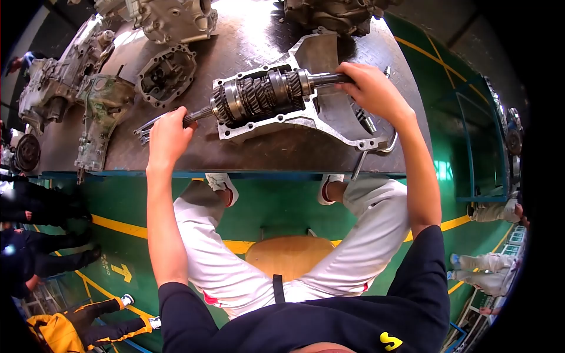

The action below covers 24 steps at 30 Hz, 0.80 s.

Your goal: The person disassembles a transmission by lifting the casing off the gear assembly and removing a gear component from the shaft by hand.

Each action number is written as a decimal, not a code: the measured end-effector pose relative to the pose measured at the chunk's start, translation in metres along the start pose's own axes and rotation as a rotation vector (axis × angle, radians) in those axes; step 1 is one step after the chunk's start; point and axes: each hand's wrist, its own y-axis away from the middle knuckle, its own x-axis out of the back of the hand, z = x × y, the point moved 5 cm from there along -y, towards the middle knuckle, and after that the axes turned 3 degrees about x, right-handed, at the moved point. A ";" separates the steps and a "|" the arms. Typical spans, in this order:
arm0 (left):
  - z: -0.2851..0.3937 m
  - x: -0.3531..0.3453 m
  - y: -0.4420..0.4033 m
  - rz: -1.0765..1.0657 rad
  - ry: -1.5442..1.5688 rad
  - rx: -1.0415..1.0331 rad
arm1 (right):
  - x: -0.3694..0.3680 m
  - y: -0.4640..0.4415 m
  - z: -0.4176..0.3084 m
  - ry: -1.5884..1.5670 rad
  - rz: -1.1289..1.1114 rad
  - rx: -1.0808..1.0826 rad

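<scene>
A gear shaft assembly (pixel 257 95) lies across an open metal housing half (pixel 300 119) on the metal workbench. My left hand (pixel 169 136) is closed round the thin shaft end on the left, outside the housing. At the right, my right hand (pixel 374 91) grips the other end of the shaft, beyond the housing's inner wall. The gears between my hands sit in or just over the cavity; whether they touch its seats is hard to tell. Near my left hand, thin metal rods (pixel 143 130) rest on the bench.
A round cover casting (pixel 166 73) and a bracket-shaped casting (pixel 99 115) lie left on the workbench (pixel 194 154). Larger casings (pixel 176 20) stand behind. A metal tool (pixel 358 165) overhangs the front edge below the housing. Several people stand at both sides.
</scene>
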 end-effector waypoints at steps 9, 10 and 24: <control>0.002 0.001 0.002 0.023 -0.028 0.046 | 0.018 -0.002 -0.015 0.032 0.171 0.124; 0.001 -0.001 0.002 0.020 -0.024 0.051 | 0.017 -0.002 -0.016 0.033 0.164 0.127; 0.000 -0.004 0.000 0.059 -0.063 0.074 | 0.005 0.008 0.013 -0.363 0.234 0.103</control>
